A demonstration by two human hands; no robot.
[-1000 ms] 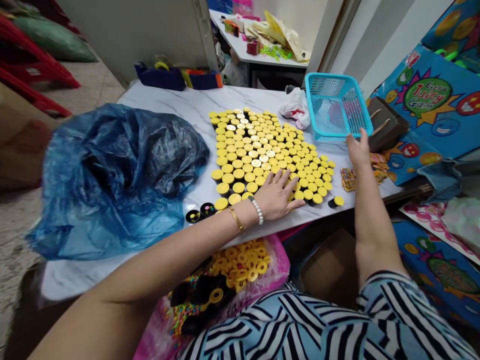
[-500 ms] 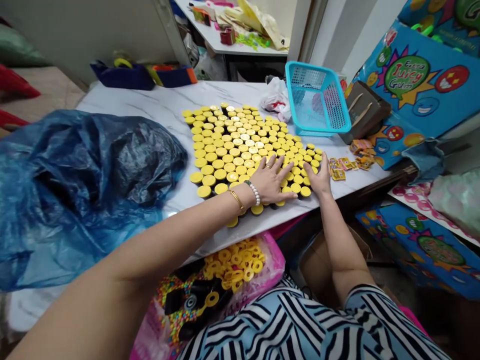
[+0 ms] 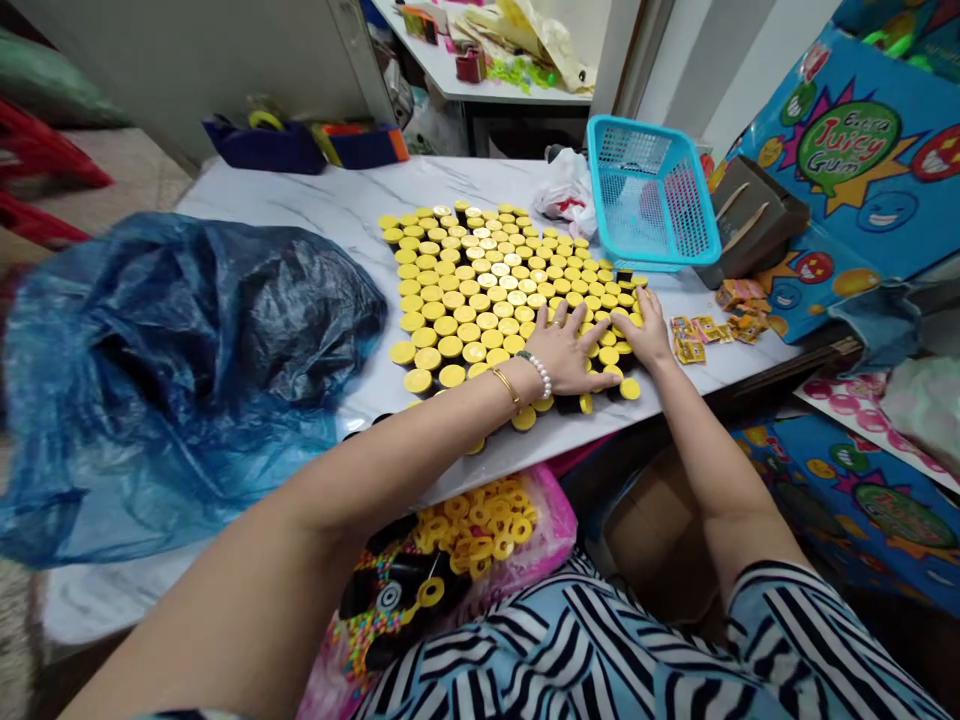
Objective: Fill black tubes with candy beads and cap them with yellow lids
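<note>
Many small dark containers with round yellow lids [image 3: 474, 330] stand packed together on a white marbled table [image 3: 262, 195]. My left hand [image 3: 568, 352] lies on the near right part of the group, fingers spread over the lids. Against the group's right edge rests my right hand [image 3: 646, 330], thumb and fingers apart. A yellow lid [image 3: 629, 389] shows just below my hands, near the table's front edge. A few containers beside my left hand are tilted. My left forearm hides part of the group's near edge.
A crumpled blue plastic bag [image 3: 202, 330] covers the table's left side. A turquoise basket [image 3: 652, 250] stands at the back right, near small orange packets [image 3: 688, 340]. Below the table edge, a pink bag [image 3: 559, 510] holds yellow rings [image 3: 480, 520] and colourful beads.
The view has shifted slightly. Some containers at the near right edge have spread apart, and one lid now sits lower. Both hands stay on the group.
</note>
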